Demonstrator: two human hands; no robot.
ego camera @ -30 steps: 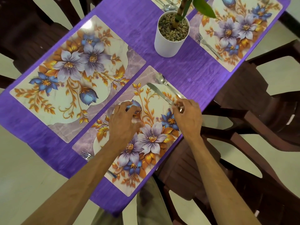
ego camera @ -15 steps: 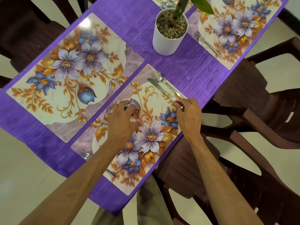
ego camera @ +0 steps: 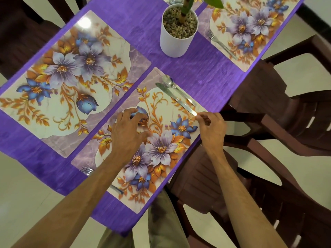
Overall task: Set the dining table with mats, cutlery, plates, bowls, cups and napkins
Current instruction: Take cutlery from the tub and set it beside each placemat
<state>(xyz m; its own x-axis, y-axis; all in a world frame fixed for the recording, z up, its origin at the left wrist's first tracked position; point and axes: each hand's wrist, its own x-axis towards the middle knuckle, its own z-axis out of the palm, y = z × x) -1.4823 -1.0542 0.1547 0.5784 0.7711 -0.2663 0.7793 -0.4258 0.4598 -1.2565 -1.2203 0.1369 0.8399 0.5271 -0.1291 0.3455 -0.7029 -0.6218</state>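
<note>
The near floral mat [ego camera: 164, 106] lies on the purple table [ego camera: 200, 74]. A knife [ego camera: 174, 98] and a spoon [ego camera: 172, 83] lie side by side along the mat's right edge. A fork [ego camera: 87, 171] lies at its left edge, partly hidden under my left forearm. My left hand [ego camera: 129, 131] rests on the mat with bent fingers, fingertips down. My right hand [ego camera: 212, 129] has loosely curled fingers, and its fingertips sit just at the knife's handle end, which stays visible.
A white pot [ego camera: 176, 42] with pebbles and a plant stands behind the near mat. A second mat [ego camera: 118, 51] lies to the left. A third mat [ego camera: 222, 20] at the far right carries a fork [ego camera: 222, 44]. Brown plastic chairs [ego camera: 279, 111] crowd the table's right side.
My right hand has drawn back from over the knife handle, uncovering its end. The knife and spoon stay in place. My left hand has barely moved.
</note>
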